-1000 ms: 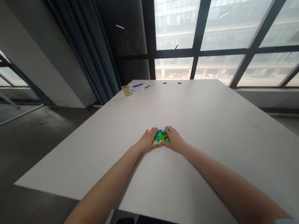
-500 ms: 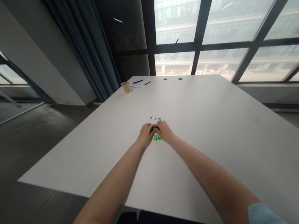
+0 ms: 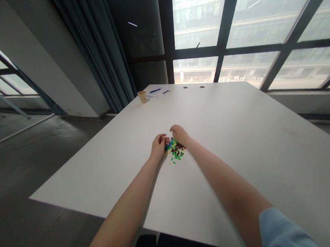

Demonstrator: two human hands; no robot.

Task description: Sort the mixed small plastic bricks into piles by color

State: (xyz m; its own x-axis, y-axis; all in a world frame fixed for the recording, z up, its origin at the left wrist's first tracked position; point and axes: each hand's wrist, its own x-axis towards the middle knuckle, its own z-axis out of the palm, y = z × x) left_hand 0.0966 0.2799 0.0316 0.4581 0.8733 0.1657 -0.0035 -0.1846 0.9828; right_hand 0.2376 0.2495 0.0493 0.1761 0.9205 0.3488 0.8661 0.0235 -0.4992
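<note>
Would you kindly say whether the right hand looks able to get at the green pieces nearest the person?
Probably yes: the right hand is close by, just beyond those green pieces, which lie uncovered, and the left hand is off to their left.

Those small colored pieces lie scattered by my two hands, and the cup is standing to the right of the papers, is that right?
Not quite: the head view shows the cup standing to the left of the papers. The small colored pieces do lie scattered by your left hand and right hand.
</note>
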